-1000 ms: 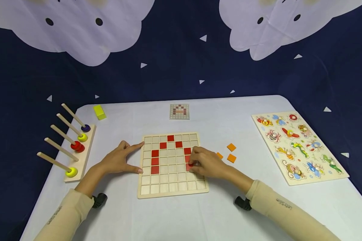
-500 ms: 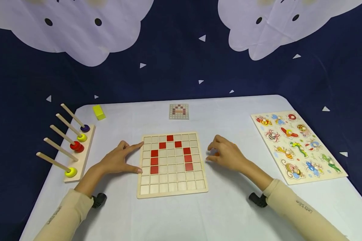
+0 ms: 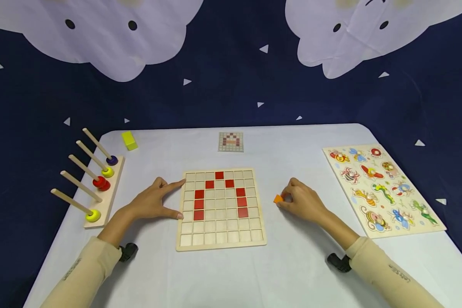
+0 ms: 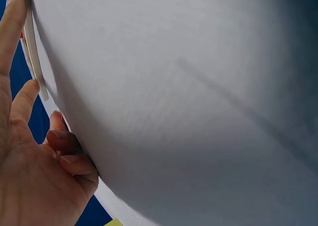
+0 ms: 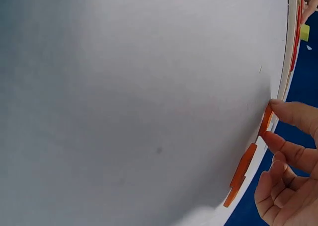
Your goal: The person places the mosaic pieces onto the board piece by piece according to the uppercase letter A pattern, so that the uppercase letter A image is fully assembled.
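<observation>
A square wooden grid board point(image 3: 221, 226) lies mid-table, with several red tiles point(image 3: 199, 204) set in its cells as a peaked arch. At its left edge, my left hand point(image 3: 149, 203) touches the frame with index finger and thumb spread apart. My right hand point(image 3: 302, 201) is to the right of the board, pinching an orange tile point(image 3: 278, 199) low over the cloth. The right wrist view shows this orange tile point(image 5: 267, 117) between thumb and index finger. Two more orange tiles point(image 5: 243, 166) lie beside it there; the hand hides them in the head view.
A small pattern card point(image 3: 231, 142) lies behind the board. To the left stand a peg rack point(image 3: 111, 188) with coloured rings and a yellow block point(image 3: 129, 140). An insect knob puzzle point(image 3: 383, 188) lies at the right.
My right hand has left the red tile at the board's right side, moved right to the orange tiles and pinched one. My left hand stays at the board's left edge.
</observation>
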Demonstrator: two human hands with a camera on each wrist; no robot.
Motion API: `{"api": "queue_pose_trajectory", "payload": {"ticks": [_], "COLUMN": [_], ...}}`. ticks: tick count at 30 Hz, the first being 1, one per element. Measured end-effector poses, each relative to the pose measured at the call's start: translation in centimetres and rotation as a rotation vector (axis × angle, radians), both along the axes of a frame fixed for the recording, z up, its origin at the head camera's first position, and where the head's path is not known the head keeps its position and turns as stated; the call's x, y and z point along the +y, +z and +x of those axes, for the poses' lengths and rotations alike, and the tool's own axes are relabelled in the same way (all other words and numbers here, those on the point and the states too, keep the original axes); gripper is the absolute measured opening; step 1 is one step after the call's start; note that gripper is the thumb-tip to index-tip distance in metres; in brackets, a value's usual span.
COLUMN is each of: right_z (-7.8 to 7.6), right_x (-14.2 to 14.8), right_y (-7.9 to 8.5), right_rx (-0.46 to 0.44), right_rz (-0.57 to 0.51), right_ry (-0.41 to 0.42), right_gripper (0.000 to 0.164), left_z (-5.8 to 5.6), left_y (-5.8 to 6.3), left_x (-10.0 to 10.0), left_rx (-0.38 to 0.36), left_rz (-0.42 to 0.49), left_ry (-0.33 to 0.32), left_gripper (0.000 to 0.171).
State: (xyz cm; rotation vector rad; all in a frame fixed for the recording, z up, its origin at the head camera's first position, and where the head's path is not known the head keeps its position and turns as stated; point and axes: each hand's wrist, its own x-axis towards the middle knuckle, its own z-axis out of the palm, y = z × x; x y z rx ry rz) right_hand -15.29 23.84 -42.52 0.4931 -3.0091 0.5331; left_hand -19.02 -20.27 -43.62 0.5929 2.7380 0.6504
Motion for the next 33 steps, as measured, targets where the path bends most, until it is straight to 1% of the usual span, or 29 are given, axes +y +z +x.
{"api": "queue_pose_trajectory", "payload": {"ticks": [5, 10, 18, 22, 28, 33], "right_z": [-0.1, -0.6, -1.3, -1.7, -2.2, -2.7], "right_x": [-0.6, -2.1, -6.1, -8.3, -11.3, -13.7], "right_y": [0.2, 0.6, 1.5, 1.5, 1.6, 1.1], "right_rx": [0.019, 0.041, 0.037, 0.044, 0.065, 0.044], "right_rz": [-0.006, -0.027, -0.037, -0.023, -0.012, 0.012], "right_ry": [0.029, 0.089, 0.231, 0.294, 0.387, 0.455], "right_gripper": [0.019, 0.02, 0.021, 0.022, 0.02, 0.02], "left_z": [-0.1, -0.1, -0.2, -0.1, -0.1, -0.1], "left_y": [0.0, -0.1, -0.2, -0.2, 0.0, -0.1], "left_x": [0.0, 0.0, 0.1, 0.1, 0.3, 0.2], "left_rx": [-0.009, -0.02, -0.03, -0.027, -0.023, -0.027], "left_rz": [0.0, -0.011, -0.014, -0.014, -0.008, -0.014], "left_ry": [0.007, 0.018, 0.025, 0.026, 0.026, 0.025], "left_gripper": [0.107, 0.108, 0.109, 0.108, 0.108, 0.107]}}
